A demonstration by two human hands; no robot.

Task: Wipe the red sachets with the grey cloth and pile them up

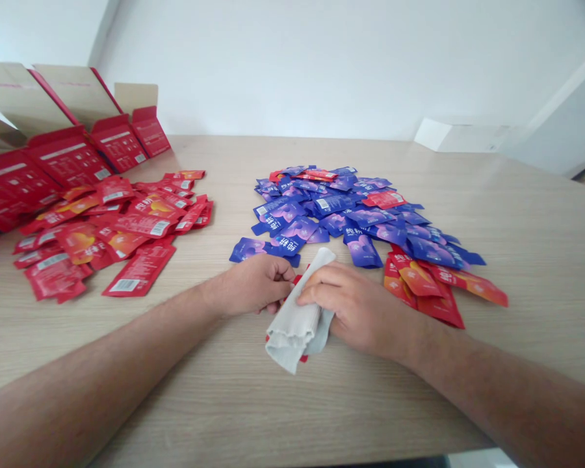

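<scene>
My left hand (256, 284) is closed, its fingers pinching the edge of a red sachet (298, 281) that shows only in slivers. My right hand (353, 305) presses a folded grey cloth (295, 328) down over that sachet, fingers curled on the cloth. Both hands meet at the middle of the wooden table (517, 214). Just beyond them lies a heap of blue sachets (341, 211). To my right sit a few red and orange sachets (433, 286).
A spread of red sachets (112, 227) lies at the left. Behind it stand open red cardboard boxes (68, 153) with raised flaps. A white box (461, 135) rests at the far right edge by the wall.
</scene>
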